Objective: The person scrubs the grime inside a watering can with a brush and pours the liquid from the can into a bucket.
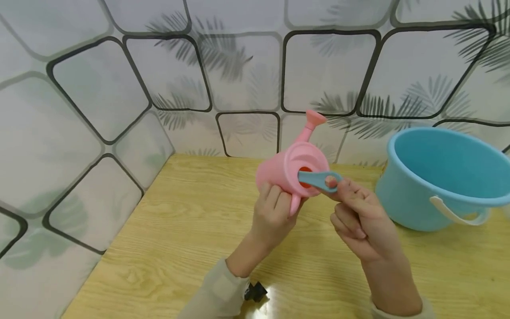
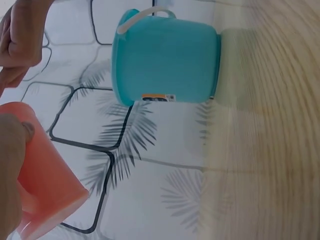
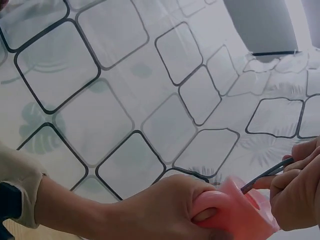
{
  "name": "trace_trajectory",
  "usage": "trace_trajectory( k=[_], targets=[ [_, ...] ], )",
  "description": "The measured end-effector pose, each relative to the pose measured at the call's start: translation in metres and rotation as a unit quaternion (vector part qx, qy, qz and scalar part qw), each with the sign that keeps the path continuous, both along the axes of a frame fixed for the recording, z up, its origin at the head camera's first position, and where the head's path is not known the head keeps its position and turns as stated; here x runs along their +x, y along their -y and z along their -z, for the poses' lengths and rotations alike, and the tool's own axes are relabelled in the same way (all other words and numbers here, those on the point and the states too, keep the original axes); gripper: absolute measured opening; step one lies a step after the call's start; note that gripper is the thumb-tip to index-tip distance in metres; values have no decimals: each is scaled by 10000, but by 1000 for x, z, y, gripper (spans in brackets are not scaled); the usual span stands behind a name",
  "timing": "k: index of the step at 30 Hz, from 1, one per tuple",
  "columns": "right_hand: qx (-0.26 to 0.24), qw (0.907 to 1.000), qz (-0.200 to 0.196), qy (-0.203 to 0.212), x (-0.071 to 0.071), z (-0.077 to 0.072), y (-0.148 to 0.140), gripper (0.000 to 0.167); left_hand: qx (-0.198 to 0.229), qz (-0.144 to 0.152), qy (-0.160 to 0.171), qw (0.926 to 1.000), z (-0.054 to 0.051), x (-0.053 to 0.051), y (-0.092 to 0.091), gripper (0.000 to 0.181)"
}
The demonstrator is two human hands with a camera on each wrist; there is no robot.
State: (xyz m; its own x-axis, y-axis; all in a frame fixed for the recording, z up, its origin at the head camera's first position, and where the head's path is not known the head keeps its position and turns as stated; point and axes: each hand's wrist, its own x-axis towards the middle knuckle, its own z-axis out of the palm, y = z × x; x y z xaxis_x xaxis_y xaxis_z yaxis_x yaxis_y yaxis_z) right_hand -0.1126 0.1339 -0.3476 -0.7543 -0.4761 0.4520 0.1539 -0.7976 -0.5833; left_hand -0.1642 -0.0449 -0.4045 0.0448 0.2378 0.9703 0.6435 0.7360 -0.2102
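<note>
A pink toy watering can (image 1: 275,170) is held above the table, tilted so its round top opening faces the head camera and its spout points up. My left hand (image 1: 272,215) grips it by the handle, also visible in the right wrist view as a hand (image 3: 145,212) around the can (image 3: 237,215). Between thumb and fingers, my right hand (image 1: 364,217) pinches a flat light-blue handle (image 1: 314,178) with a hole in its end. Its other end goes into the can's opening and is hidden inside. Some orange-red shows within that opening.
A large light-blue bucket (image 1: 426,190) with a white carrying handle (image 1: 450,212) stands on the wooden table (image 1: 179,230) at the right. Patterned sheeting (image 1: 243,75) rises behind the table and at its left. A small black object (image 1: 255,291) shows by the left sleeve.
</note>
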Motion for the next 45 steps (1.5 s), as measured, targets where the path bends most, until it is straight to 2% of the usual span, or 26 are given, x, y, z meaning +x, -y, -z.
trace_trajectory(
  k=[3, 10, 14, 16, 22, 25, 27, 32, 39, 45],
  targets=[
    [-194, 9998, -65, 53, 1, 1, -1, 46, 36, -12, 102, 9999, 0, 1, -1, 41],
    [-15, 9999, -23, 151, -4, 4, 3, 45, -155, -11, -12, 9999, 5, 3, -4, 37],
    [-228, 9996, -71, 122, -4, 3, -2, 46, -49, -47, 139, 9999, 6, 2, -4, 39],
    [-248, 9995, -139, 167, -3, 2, -3, 47, -37, -85, 103, 9999, 6, 2, -4, 39],
    [-747, 9923, -691, 704, -4, 0, 0, 48, -166, -252, -105, 9995, 5, 1, -3, 40],
    [-1119, 9857, -821, 956, -2, 0, -2, 49, -13, -245, 74, 9997, 5, 0, -1, 42],
    [-1174, 9845, -851, 989, -1, 0, -2, 48, 62, -212, 183, 9996, 6, 1, -2, 41],
    [-926, 9890, -645, 956, -1, 1, 6, 45, -58, -110, 255, 9996, 7, 3, -4, 38],
    [-1002, 9908, -309, 858, 3, 1, 2, 46, 29, -36, 599, 9982, 7, 3, -3, 40],
    [-698, 9938, -196, 840, 1, 0, 6, 44, -111, 28, 498, 9987, 7, 3, -3, 39]
  ],
)
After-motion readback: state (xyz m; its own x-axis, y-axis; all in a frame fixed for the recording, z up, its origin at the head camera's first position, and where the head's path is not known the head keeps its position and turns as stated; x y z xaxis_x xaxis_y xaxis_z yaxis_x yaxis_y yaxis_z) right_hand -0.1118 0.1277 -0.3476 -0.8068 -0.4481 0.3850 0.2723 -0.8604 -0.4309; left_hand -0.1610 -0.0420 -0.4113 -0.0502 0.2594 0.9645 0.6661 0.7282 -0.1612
